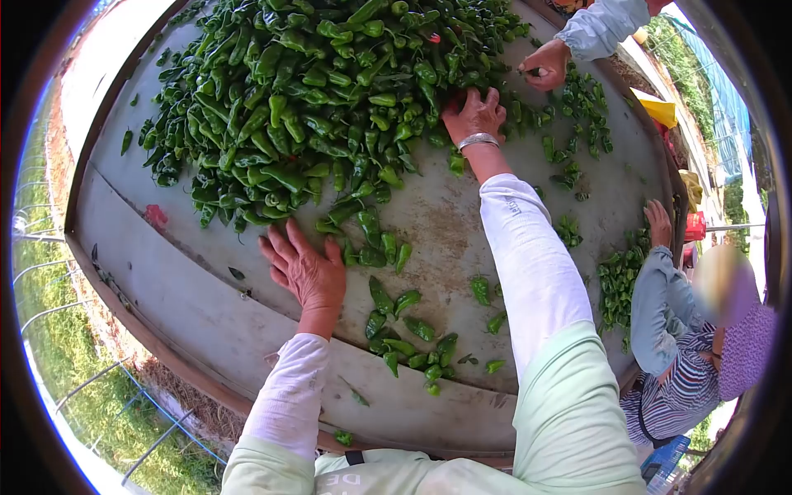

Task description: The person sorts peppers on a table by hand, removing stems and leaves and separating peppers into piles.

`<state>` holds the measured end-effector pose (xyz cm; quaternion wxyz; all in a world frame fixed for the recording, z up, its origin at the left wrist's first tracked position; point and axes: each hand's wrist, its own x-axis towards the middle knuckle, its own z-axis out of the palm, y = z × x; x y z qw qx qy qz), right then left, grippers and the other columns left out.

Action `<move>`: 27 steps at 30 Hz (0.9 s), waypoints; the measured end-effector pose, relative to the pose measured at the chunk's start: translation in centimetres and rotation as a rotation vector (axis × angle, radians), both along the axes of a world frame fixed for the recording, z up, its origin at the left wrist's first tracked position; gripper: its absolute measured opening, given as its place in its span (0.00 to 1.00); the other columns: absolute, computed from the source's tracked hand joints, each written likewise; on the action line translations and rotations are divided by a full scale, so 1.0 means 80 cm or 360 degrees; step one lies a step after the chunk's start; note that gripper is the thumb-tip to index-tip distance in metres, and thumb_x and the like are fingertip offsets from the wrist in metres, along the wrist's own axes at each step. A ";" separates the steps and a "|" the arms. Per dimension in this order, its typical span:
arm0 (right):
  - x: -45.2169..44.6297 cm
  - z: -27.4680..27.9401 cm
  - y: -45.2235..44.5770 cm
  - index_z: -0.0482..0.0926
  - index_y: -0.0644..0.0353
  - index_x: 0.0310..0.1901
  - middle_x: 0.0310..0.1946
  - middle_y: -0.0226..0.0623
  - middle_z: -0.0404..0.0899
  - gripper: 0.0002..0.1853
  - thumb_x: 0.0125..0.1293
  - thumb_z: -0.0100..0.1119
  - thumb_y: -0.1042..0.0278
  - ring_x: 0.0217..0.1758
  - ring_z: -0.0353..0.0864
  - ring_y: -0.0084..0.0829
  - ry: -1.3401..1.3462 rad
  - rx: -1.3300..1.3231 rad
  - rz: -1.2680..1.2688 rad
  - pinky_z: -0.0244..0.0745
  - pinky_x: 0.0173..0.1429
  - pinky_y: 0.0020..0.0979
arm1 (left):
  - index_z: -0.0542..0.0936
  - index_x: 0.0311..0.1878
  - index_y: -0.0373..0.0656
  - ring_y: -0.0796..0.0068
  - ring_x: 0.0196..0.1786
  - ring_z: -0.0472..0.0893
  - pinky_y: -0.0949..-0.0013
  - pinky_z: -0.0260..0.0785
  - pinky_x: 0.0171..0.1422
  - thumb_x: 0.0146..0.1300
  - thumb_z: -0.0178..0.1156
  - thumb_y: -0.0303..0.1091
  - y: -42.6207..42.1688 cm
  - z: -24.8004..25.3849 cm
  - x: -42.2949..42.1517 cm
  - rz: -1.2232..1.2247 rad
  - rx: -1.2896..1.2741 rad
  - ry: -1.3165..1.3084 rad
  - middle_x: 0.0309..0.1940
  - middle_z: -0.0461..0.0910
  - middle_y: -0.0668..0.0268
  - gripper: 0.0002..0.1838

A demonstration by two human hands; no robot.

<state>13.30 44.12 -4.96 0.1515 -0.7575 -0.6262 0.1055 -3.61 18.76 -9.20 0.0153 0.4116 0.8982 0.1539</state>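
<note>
A large heap of green peppers (280, 107) covers the far part of the grey table (429, 223). My left hand (304, 268) lies at the near edge of the heap, fingers spread, with no pepper in its grasp. Further up and to the right, my right hand (476, 122), with a silver bracelet at the wrist, reaches into the heap's right edge. Its fingers are bent over the peppers, and I cannot make out whether it grips any. Loose peppers (404, 330) lie on the table between my forearms.
At the top right another person's hand (547, 64) pinches something small. A person in a purple hat (749, 351) stands at the right, a hand on the table edge beside a smaller pepper pile (617, 289). A raised seam (206, 268) crosses the table.
</note>
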 end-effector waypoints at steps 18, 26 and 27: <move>0.148 -0.024 -0.230 0.75 0.53 0.48 0.59 0.49 0.66 0.25 0.43 0.60 0.80 0.56 0.72 0.50 0.0489 0.0466 0.0667 0.71 0.57 0.37 | 0.57 0.67 0.47 0.50 0.72 0.45 0.41 0.44 0.66 0.58 0.56 0.47 0.001 -0.004 0.002 -0.0025 0.0049 0.0076 0.69 0.50 0.56 0.36; 0.244 -0.048 -0.270 0.73 0.62 0.53 0.50 0.34 0.75 0.19 0.59 0.49 0.85 0.47 0.77 0.25 0.2242 0.0125 -0.0024 0.79 0.49 0.28 | 0.56 0.68 0.47 0.48 0.72 0.44 0.41 0.44 0.67 0.58 0.56 0.48 0.000 -0.001 0.004 -0.0011 0.0009 0.0069 0.70 0.49 0.55 0.37; 0.246 -0.040 -0.275 0.73 0.62 0.53 0.50 0.34 0.75 0.19 0.59 0.49 0.85 0.47 0.77 0.25 0.2238 0.0132 -0.0036 0.79 0.49 0.28 | 0.56 0.68 0.47 0.48 0.72 0.44 0.41 0.44 0.67 0.58 0.56 0.48 0.000 -0.002 0.004 -0.0005 0.0014 0.0087 0.70 0.49 0.55 0.37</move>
